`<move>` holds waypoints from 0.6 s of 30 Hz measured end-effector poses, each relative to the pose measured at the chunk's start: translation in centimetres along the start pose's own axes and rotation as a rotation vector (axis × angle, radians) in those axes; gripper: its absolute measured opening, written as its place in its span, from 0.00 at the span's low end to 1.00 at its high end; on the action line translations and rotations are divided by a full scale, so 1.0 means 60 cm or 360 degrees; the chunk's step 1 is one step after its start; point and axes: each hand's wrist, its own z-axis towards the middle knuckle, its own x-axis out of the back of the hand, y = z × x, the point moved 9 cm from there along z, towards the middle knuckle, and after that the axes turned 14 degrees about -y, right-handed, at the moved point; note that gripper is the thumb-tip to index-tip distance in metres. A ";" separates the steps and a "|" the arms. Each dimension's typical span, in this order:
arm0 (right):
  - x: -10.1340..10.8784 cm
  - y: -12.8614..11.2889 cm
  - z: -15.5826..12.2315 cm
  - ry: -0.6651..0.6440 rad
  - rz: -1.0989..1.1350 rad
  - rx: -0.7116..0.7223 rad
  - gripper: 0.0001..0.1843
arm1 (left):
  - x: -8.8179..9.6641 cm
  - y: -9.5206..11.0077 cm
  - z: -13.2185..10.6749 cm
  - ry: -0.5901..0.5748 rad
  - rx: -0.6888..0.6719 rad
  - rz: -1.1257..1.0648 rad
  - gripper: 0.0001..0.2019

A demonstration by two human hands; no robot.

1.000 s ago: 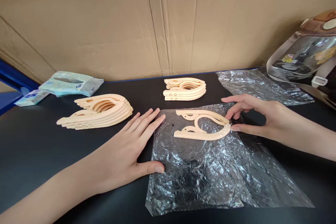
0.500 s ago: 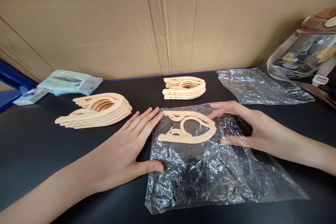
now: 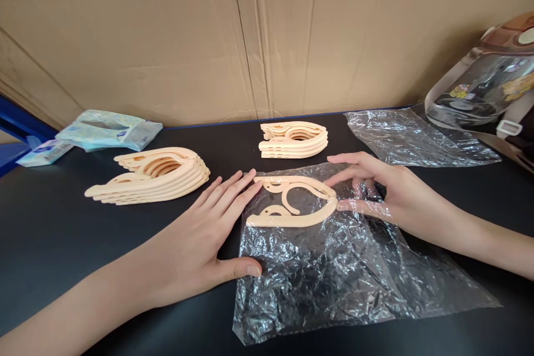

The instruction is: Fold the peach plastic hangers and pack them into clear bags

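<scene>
A single peach plastic hanger (image 3: 292,217) lies folded at the left end of a crinkled clear plastic bag (image 3: 334,283) on the black table. My right hand (image 3: 387,194) reaches in from the right, partly under the bag's film, with index finger and thumb pinched on the hanger's curved right end. My left hand (image 3: 196,239) lies flat with its fingers stretched out. Its thumb presses the bag's left edge and its fingertips touch the bag's upper left corner beside the hanger.
Two stacks of the same peach hangers stand on the table (image 3: 62,256): a larger stack (image 3: 154,175) at the left and a smaller stack (image 3: 294,140) behind the bag. A second clear bag (image 3: 413,139), a water bottle (image 3: 484,86), tissue packs (image 3: 108,129) and a cardboard wall (image 3: 267,33) line the back.
My right hand has slid the hanger leftwards across the bag towards my left fingertips, and the film now covers its fingers. The left hand has stayed in place.
</scene>
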 end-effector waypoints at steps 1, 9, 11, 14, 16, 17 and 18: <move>0.000 0.002 0.002 -0.0007 0.0020 -0.0010 0.30 | 0.000 0.000 -0.001 0.0004 -0.0005 -0.0008 0.49; -0.001 0.000 0.009 0.0022 -0.0005 0.0025 0.28 | 0.008 0.003 0.001 0.0061 -0.0047 -0.0013 0.49; -0.002 0.001 0.009 0.0021 -0.0008 0.0018 0.29 | 0.009 0.006 0.002 0.0054 -0.0066 -0.0025 0.47; 0.000 -0.001 0.008 0.0048 -0.0053 0.0021 0.29 | 0.010 0.007 0.002 0.0065 -0.0054 -0.0056 0.40; 0.001 -0.004 0.007 0.0061 -0.0093 0.0027 0.30 | 0.012 0.008 0.001 0.0099 -0.0048 -0.0076 0.35; 0.000 -0.006 0.007 0.0063 -0.0111 0.0029 0.30 | 0.013 0.007 0.000 0.0118 -0.0042 -0.0086 0.34; -0.001 -0.007 0.007 0.0065 -0.0128 0.0029 0.30 | 0.013 0.006 0.000 0.0135 -0.0034 -0.0095 0.33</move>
